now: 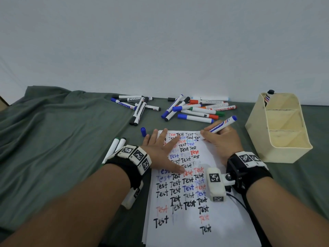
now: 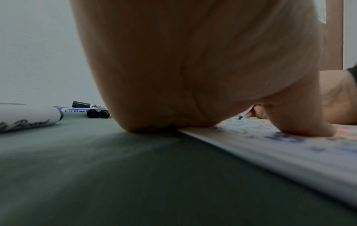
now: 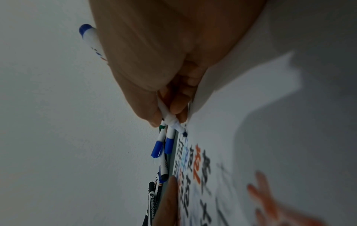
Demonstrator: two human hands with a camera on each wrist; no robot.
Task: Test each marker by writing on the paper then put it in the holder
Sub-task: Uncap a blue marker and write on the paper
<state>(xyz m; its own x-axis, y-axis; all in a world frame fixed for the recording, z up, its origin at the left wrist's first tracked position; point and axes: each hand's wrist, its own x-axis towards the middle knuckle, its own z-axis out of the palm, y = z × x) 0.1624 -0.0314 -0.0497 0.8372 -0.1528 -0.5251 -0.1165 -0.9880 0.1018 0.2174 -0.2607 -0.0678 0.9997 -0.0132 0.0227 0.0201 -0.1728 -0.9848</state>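
Observation:
My right hand (image 1: 220,139) grips an uncapped blue whiteboard marker (image 1: 222,125) near its tip. The tip (image 3: 184,134) touches the top right of the white paper (image 1: 188,216), which is covered with "Test" in black, red and blue. My left hand (image 1: 160,148) lies flat with spread fingers on the paper's upper left, holding it down. The marker's blue cap (image 1: 143,131) lies on the cloth beyond the left hand. The cream holder (image 1: 277,129) stands to the right with one marker (image 1: 268,97) in its far compartment.
Two heaps of capped markers (image 1: 140,107) (image 1: 199,109) lie at the back of the green cloth (image 1: 53,139) near the white wall. Two uncapped markers (image 1: 116,145) rest left of my left wrist. The cloth is wrinkled at the left.

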